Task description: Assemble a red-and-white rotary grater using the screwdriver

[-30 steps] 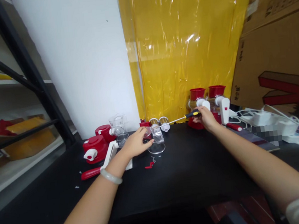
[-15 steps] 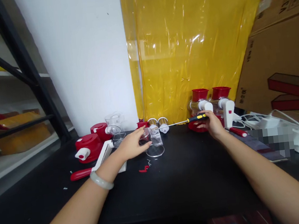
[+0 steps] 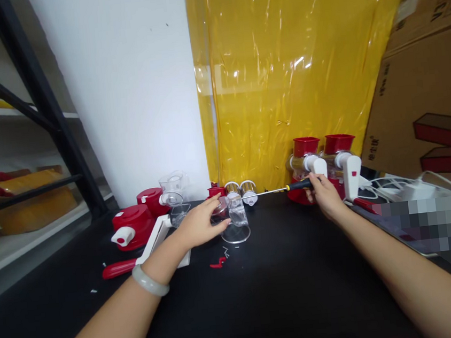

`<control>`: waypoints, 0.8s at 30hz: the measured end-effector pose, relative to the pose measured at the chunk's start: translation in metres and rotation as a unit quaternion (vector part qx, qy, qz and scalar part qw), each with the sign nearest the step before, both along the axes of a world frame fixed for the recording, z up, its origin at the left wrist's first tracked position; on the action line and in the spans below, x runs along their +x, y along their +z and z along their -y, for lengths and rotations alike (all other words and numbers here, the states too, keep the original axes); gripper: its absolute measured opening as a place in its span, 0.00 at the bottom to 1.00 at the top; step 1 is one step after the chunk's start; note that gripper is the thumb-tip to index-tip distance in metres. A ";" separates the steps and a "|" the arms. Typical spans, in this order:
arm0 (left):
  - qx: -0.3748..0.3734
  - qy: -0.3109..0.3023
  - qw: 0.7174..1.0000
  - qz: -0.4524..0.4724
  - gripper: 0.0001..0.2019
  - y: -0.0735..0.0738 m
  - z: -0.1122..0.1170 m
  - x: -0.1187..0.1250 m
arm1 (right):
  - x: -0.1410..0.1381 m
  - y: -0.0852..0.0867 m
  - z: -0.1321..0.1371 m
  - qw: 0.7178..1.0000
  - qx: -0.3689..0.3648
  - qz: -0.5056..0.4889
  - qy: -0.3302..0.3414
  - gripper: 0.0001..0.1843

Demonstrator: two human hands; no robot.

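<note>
My left hand is closed around a clear plastic grater housing, which lies on its side on the black table. In my right hand is a screwdriver with a black and yellow handle. Its long shaft points left and the tip meets the upper part of the housing; the exact contact point is too small to make out. Just in front of the housing lie a small red plastic part and several small screws. Two metal grater drums stand behind it.
Red bases and a white crank with a red handle sit at left. Two assembled red and white rotary graters stand at right, near white cables and a dark flat device. A cardboard box leans behind.
The screwdriver's handle has turned in my right hand, showing less yellow, and the fingers have shifted their grip. My left hand still holds the housing. The whole view has shifted slightly.
</note>
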State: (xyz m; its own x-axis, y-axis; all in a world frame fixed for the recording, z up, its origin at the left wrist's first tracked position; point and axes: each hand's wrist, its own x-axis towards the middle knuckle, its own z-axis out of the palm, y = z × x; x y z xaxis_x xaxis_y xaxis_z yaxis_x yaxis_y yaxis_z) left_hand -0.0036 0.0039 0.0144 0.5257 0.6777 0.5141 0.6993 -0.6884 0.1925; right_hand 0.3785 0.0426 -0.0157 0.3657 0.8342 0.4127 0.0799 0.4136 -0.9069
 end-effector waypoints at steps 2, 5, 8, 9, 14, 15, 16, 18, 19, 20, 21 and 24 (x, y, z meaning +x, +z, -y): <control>-0.005 -0.003 1.000 0.001 0.20 0.001 0.001 0.000 | 0.000 0.001 0.000 1.000 -0.021 -0.015 0.000 0.22; -0.006 -0.001 1.000 0.001 0.21 0.001 0.002 0.001 | -0.001 0.004 0.001 0.997 -0.041 -0.059 0.022 0.18; -0.004 0.009 1.000 -0.001 0.22 0.000 0.001 0.001 | -0.001 0.006 0.002 0.995 -0.029 -0.084 0.050 0.13; -0.003 0.011 1.000 -0.003 0.22 -0.001 0.000 0.000 | -0.002 0.006 0.002 0.995 -0.025 -0.087 0.053 0.13; 0.002 0.016 1.000 -0.010 0.23 -0.003 -0.001 0.000 | -0.002 0.005 0.002 0.996 -0.023 -0.081 0.025 0.17; 0.003 0.015 1.000 -0.010 0.23 -0.003 -0.002 0.000 | -0.002 0.005 0.002 0.997 -0.022 -0.077 0.017 0.19; 0.003 0.014 1.000 -0.009 0.23 -0.003 -0.002 -0.001 | -0.002 0.004 0.001 0.997 -0.018 -0.070 0.009 0.21; 0.002 0.012 1.000 -0.007 0.22 -0.003 -0.002 -0.001 | -0.001 0.002 0.001 0.999 -0.005 -0.051 -0.005 0.25; 0.001 0.012 1.000 -0.006 0.22 -0.003 -0.002 -0.001 | -0.001 0.001 0.001 0.999 0.001 -0.039 -0.010 0.27; 0.000 0.014 1.000 -0.006 0.22 -0.003 -0.002 -0.001 | 0.000 0.000 0.001 1.000 0.006 -0.028 -0.014 0.28; -0.002 0.015 1.000 -0.007 0.22 -0.003 -0.002 -0.001 | 0.000 0.000 0.001 1.000 0.008 -0.016 -0.017 0.28; -0.005 0.019 1.000 -0.009 0.23 -0.003 -0.002 -0.001 | 0.000 0.001 0.002 1.000 0.000 0.005 -0.024 0.27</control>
